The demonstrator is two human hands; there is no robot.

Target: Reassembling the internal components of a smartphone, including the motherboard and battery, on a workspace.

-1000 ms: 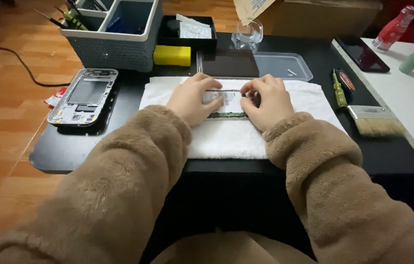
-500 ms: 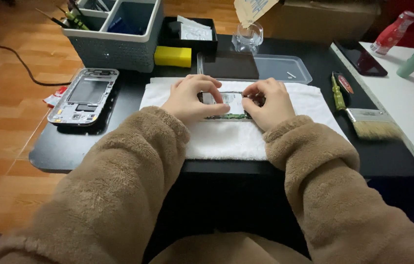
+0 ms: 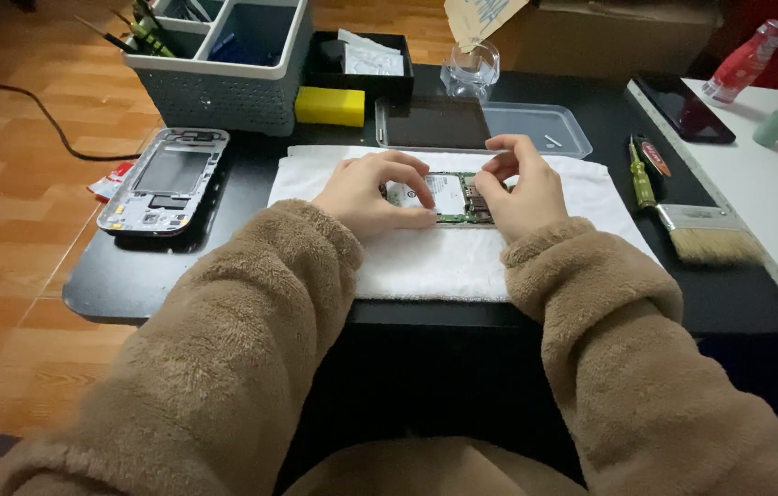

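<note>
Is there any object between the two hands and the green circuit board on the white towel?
Nothing visible does. The left hand and the right hand both already touch the green circuit board, which lies flat on the white towel. The brush and the phone frame lie well off to the sides.

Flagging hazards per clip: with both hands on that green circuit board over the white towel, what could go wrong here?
1. Both hands, left and right, pinch the bare circuit board; it might flex, or take fingerprints or static.
2. Small loose parts could get lost in the white towel.
3. The phone frame lies near the table's left edge and could be knocked off.
</note>
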